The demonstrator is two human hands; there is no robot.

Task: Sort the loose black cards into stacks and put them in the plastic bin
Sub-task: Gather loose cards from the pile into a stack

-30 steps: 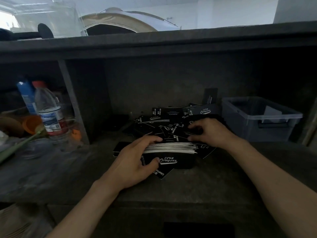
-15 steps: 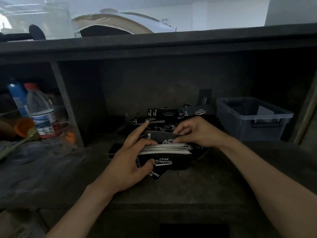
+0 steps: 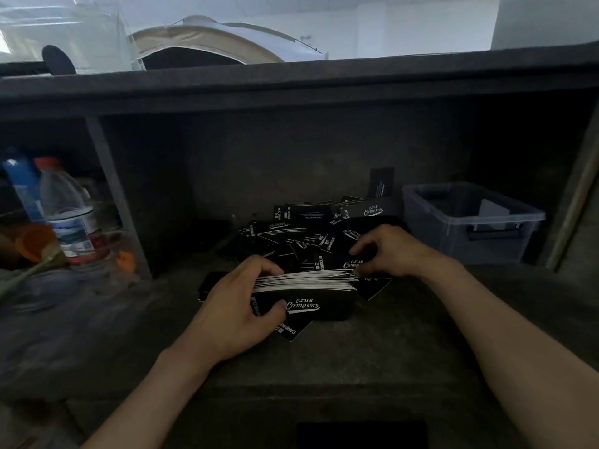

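Black card stack, on edge, gripped between left hand fingers and thumb; right hand fingers pinch 1 card at its far end. Plastic bin: beyond right fingers. Risk: a slackened grip lets uneven cards fan out.

Left hand gripping a stack of black cards on edge, right hand with curled fingers at the stack's far end, loose cards piled behind, plastic bin at right.

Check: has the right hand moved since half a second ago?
Yes. The right hand has drawn back rightward, toward the plastic bin, off the card stack.
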